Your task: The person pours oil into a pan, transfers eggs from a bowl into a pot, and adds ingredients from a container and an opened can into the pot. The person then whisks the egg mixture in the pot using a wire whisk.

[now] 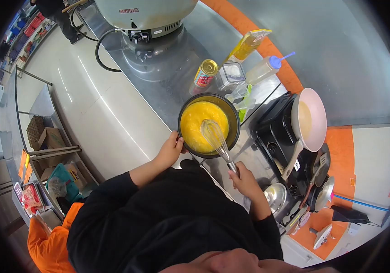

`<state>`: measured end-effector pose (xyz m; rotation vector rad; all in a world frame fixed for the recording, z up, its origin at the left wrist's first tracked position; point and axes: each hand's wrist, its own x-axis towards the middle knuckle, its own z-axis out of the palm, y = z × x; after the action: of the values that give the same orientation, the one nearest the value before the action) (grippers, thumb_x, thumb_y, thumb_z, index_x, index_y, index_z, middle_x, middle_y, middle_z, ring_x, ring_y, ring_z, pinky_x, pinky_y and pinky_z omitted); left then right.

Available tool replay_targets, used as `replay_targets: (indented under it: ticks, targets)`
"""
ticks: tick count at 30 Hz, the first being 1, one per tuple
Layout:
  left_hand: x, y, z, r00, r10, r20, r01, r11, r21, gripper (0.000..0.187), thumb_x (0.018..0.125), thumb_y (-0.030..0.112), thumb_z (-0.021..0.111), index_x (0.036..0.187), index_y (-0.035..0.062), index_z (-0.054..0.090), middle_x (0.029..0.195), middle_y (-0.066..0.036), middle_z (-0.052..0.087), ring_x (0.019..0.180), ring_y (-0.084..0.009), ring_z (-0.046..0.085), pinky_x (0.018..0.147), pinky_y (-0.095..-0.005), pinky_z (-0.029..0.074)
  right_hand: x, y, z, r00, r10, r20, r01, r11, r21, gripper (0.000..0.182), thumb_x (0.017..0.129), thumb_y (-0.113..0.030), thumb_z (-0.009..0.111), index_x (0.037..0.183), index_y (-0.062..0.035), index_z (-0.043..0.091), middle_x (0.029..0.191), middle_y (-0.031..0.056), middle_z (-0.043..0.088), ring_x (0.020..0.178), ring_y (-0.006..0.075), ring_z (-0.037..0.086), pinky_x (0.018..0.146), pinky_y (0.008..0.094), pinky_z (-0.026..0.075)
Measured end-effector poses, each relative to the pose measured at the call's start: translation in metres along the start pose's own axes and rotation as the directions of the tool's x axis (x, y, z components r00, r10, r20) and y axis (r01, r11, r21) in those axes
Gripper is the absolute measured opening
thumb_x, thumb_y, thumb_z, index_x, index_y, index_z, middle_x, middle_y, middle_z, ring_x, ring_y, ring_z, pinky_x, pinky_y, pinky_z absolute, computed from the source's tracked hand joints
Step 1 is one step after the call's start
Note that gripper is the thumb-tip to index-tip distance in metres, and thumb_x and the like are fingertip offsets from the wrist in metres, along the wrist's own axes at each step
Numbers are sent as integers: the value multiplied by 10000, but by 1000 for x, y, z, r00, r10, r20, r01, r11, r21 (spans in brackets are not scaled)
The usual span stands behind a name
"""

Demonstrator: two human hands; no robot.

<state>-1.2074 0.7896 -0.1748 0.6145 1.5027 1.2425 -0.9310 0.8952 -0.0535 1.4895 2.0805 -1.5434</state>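
Observation:
A dark round pan [234, 109] holds yellow beaten egg [199, 119] on the steel counter. My left hand [173, 146] grips the pan's rim on its near left side. In my right hand [245, 179] is the handle of a wire whisk [216, 138], its wires dipping into the yellow liquid. Just beyond the pan stand a food can [205, 73] and a clear square container [231, 75] with white contents. Clear measuring cups [239, 94] and a green-handled utensil [245, 111] lie beside the pan's far right edge.
To the right, a pink frying pan [315, 120] sits on a black stove [272, 123]. A squeeze bottle [263, 69] and a yellow pouch [250, 43] stand at the back. Beyond them is a large Getra appliance [145, 13]. A person in an orange sleeve [52, 241] is at lower left.

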Motion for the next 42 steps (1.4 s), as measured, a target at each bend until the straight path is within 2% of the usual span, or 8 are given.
replay_targets:
  ticks: [3, 6, 11, 13, 18, 26, 37, 42]
  targets:
    - [10, 5, -7, 1000, -17, 10, 17, 998, 61, 164, 1053, 145, 401, 1059, -16, 426, 906, -120, 600, 765, -183, 679, 712, -321, 583, 15, 13, 2, 981, -193, -5, 171, 880, -443, 358, 973, -335, 569, 942, 13, 493, 727, 238, 616, 713, 413, 648, 649, 463, 500]
    - [15, 14, -11, 999, -4, 49, -1, 995, 101, 152, 1051, 133, 395, 1064, -16, 422, 906, -119, 596, 767, -183, 682, 719, -315, 586, 32, -30, -28, 988, -109, 105, 145, 886, -441, 393, 976, -361, 542, 929, 26, 501, 804, 292, 631, 789, 499, 618, 688, 536, 482]
    - [16, 14, -11, 996, 6, 90, -3, 1000, -31, 150, 1053, 132, 383, 1088, -11, 412, 974, -122, 576, 798, -185, 683, 756, -323, 603, 71, -43, -15, 976, -198, 85, 210, 783, -585, 471, 1002, -427, 478, 871, 23, 515, 737, 232, 629, 678, 415, 644, 624, 489, 507]
    - [18, 14, -9, 997, 6, 74, -2, 998, -61, 131, 1046, 121, 399, 1061, -9, 408, 942, -119, 569, 758, -190, 680, 720, -322, 609, 75, -75, -17, 891, 275, 361, -117, 908, -403, 510, 1021, -462, 431, 876, 18, 528, 667, 134, 592, 544, 282, 611, 504, 403, 503]
    - [19, 5, -8, 995, 43, 86, -29, 987, -160, 110, 1041, 110, 411, 1051, 0, 408, 905, -107, 555, 724, -192, 678, 683, -321, 616, 80, -86, -13, 820, 362, 443, -212, 912, -351, 508, 1033, -456, 405, 849, 9, 492, 630, 82, 532, 465, 176, 526, 435, 331, 468]
    - [17, 14, -15, 976, -55, 210, 104, 969, -226, 195, 1066, 164, 351, 1195, 27, 401, 1041, -101, 584, 845, -163, 671, 801, -331, 601, 113, -55, -19, 860, 261, 438, -327, 941, 83, 432, 1038, -467, 401, 912, -59, 469, 673, 40, 488, 461, 106, 447, 397, 266, 392]
    - [18, 19, -23, 965, -135, 225, 163, 980, -113, 245, 1067, 179, 342, 1270, 47, 378, 1023, -116, 603, 833, -188, 673, 815, -332, 592, 83, -59, 15, 913, 180, 366, -279, 930, 240, 423, 1043, -449, 388, 926, -54, 482, 658, 24, 459, 445, 99, 397, 381, 264, 362]
    - [17, 28, -25, 972, -156, 177, 166, 985, -39, 338, 1063, 170, 341, 1377, 47, 326, 1058, -141, 593, 838, -189, 673, 813, -333, 595, 89, -63, 22, 904, 217, 369, -218, 975, -41, 502, 1043, -441, 370, 907, 14, 533, 621, 79, 539, 452, 166, 514, 395, 313, 432]
